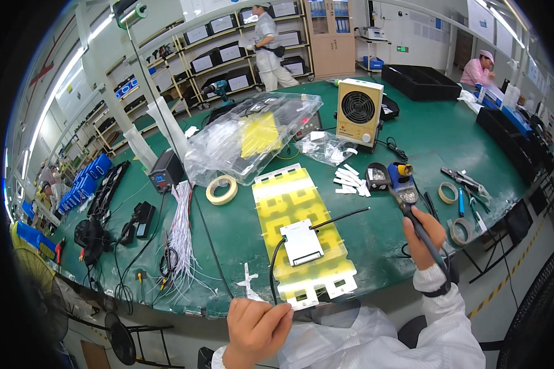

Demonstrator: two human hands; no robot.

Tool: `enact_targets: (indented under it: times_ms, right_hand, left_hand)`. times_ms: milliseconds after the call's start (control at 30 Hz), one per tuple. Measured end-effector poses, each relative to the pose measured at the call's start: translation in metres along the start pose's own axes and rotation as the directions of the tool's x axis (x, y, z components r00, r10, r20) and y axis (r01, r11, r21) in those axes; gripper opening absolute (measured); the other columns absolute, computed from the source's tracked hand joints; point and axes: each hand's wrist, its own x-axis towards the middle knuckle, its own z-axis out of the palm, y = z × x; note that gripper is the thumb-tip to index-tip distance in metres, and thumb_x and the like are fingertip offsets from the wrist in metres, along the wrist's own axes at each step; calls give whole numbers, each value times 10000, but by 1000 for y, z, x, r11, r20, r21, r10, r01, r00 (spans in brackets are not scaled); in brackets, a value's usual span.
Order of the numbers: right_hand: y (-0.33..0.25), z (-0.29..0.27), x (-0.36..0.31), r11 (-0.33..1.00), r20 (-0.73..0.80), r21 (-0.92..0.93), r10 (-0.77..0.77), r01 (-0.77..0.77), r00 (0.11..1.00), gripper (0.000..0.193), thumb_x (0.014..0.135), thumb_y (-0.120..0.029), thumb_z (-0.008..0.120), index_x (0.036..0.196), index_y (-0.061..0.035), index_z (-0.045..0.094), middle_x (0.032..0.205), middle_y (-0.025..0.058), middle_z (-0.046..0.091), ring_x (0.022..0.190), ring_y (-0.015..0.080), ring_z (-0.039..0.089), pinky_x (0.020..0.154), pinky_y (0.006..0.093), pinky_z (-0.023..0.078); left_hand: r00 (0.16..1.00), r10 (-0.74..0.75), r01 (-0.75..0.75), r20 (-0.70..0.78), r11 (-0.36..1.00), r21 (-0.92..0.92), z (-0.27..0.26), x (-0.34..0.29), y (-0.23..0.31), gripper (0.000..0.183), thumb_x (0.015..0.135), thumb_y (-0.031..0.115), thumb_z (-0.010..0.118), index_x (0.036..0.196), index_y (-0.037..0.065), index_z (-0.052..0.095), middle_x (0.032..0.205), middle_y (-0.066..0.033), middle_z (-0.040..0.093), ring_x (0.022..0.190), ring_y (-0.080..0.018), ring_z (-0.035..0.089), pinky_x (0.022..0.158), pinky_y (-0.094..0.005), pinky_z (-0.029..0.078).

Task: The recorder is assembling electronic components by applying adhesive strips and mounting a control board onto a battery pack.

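Soldering prep: left hand [255, 326] fingers pinch black wire [276, 261]; right hand [423, 237] fingers grip black-handled soldering iron [420, 221]; tip needs positioning.

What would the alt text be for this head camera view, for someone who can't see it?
At a green workbench, the right hand holds a soldering iron while the left hand pinches a black wire leading to a white board on a yellow tray. Tape rolls and tools lie around.

The bench [449, 141] is covered in green. A yellow tray [289, 203] carries a white board [301, 242] with black wires [338, 218]. The fan [358, 114] is cased in beige; the tape [221, 189] is cream.
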Motion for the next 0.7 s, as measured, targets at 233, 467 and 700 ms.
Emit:
enact_targets:
  times_ms: [233, 467, 700]
  right_hand:
    - [-55, -54, -25, 990, -114, 143, 30, -13, 993, 260, 896, -201, 729, 1010, 23, 664, 715, 124, 609, 566, 252, 563, 540, 353, 439]
    - [-90, -67, -14, 931, 73, 346, -152, 118, 986, 262, 873, -169, 744, 1041, 16, 666, 718, 114, 638, 542, 233, 582, 513, 331, 454]
    - [-98, -56, -22, 907, 90, 411, -139, 90, 986, 345, 923, -261, 706, 1050, 58, 680, 676, 119, 638, 534, 248, 610, 509, 332, 466]
  left_hand:
    - [998, -59, 61, 26, 992, -111, 8, 17, 1, 221, 701, -22, 775, 905, 49, 725, 761, -49, 590, 674, -240, 532, 591, -351, 387]
    - [997, -76, 74, -8, 991, -111, 0, 24, -11, 220, 698, -27, 796, 887, 59, 724, 774, -35, 618, 710, -236, 553, 628, -350, 416]
    - [999, -46, 49, -27, 989, 143, -18, 22, -16, 223, 674, 122, 849, 860, 205, 756, 735, 74, 564, 729, -164, 479, 753, -353, 304]
